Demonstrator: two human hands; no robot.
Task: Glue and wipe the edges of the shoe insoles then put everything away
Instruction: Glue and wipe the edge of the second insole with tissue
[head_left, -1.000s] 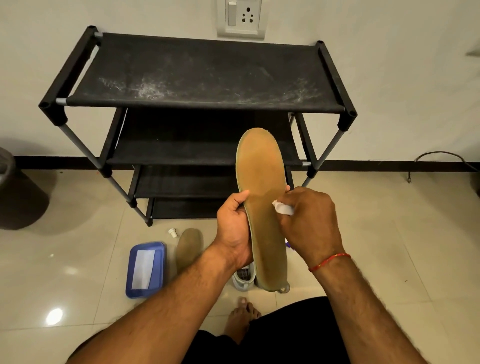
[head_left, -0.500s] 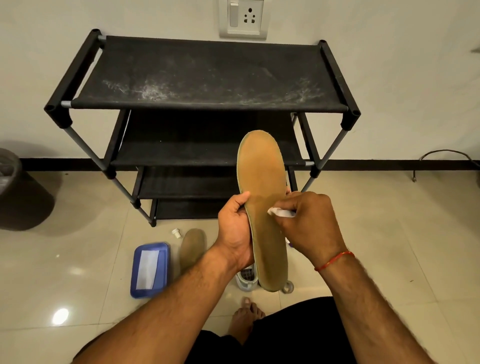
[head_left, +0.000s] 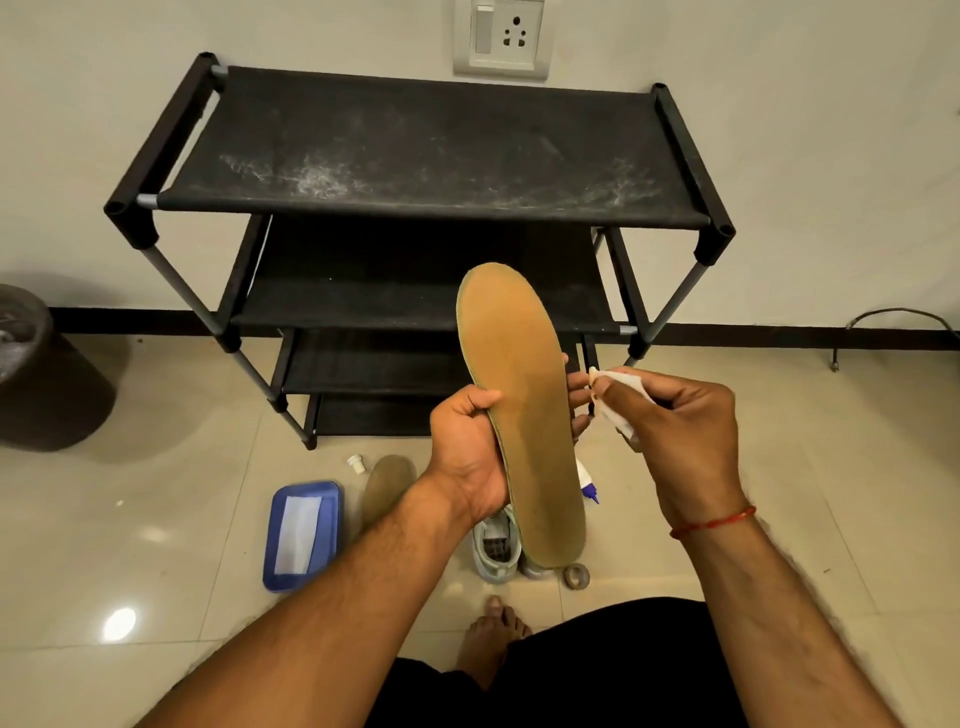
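Tan shoe insole (head_left: 519, 415), gripped by the left hand (head_left: 467, 447), is losing contact with the crumpled white wipe (head_left: 621, 382) pinched in the right hand (head_left: 680, 431); wiping seems to be pausing.

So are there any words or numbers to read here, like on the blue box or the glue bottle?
No words or numbers can be read anywhere.
The blue box: its white patch looks blank.
The glue bottle: mostly hidden, nothing readable.
The insole: no print shows.
The wall socket: no lettering shows.
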